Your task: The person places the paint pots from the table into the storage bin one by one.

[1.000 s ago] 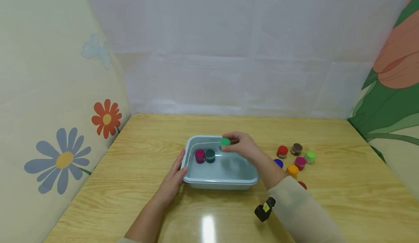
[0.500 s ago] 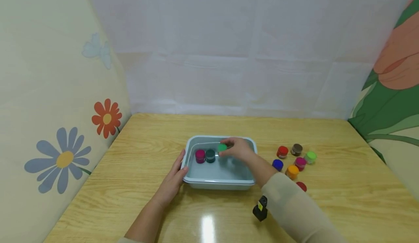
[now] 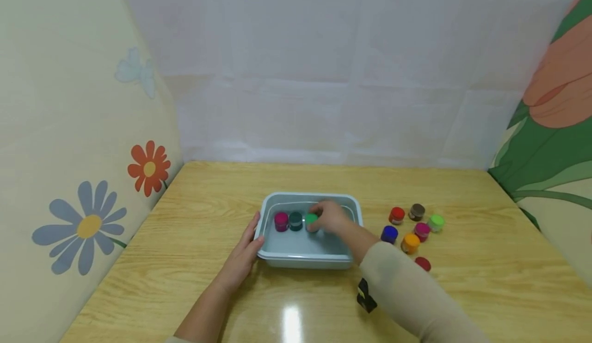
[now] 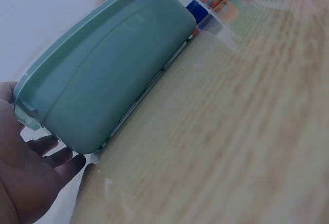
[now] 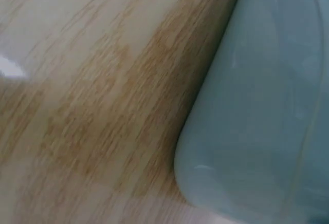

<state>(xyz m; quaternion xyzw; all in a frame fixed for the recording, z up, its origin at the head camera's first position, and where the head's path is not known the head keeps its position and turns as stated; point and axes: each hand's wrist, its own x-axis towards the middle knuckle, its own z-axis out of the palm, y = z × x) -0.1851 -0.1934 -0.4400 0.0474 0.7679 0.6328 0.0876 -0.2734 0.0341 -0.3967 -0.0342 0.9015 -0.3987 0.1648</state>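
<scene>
In the head view the light blue plastic basin [image 3: 305,262] stands on the wooden table. My left hand [image 3: 242,254] holds its left end, thumb at the rim; the left wrist view shows the fingers [image 4: 57,157] bent against the outer wall [image 4: 103,70]. Inside, my right hand [image 3: 334,218] pinches a green-lidded jar [image 3: 311,222] between thumb and fingers. Left of that jar a dark green jar [image 3: 295,221] and a magenta jar [image 3: 281,222] stand side by side. Only the basin wall [image 5: 252,111] and table appear in the right wrist view, not the hand.
Right of the basin stand several jars, among them red [image 3: 396,215], brown [image 3: 417,211], light green [image 3: 436,223], blue [image 3: 389,234] and orange [image 3: 410,243]. A black device [image 3: 366,297] shows beside the right sleeve [image 3: 407,286]. A white sheet [image 3: 277,76] hangs behind.
My right hand has moved down and slightly left inside the basin, bringing the green-lidded jar low beside the dark green one. My left hand has stayed at the basin's left end.
</scene>
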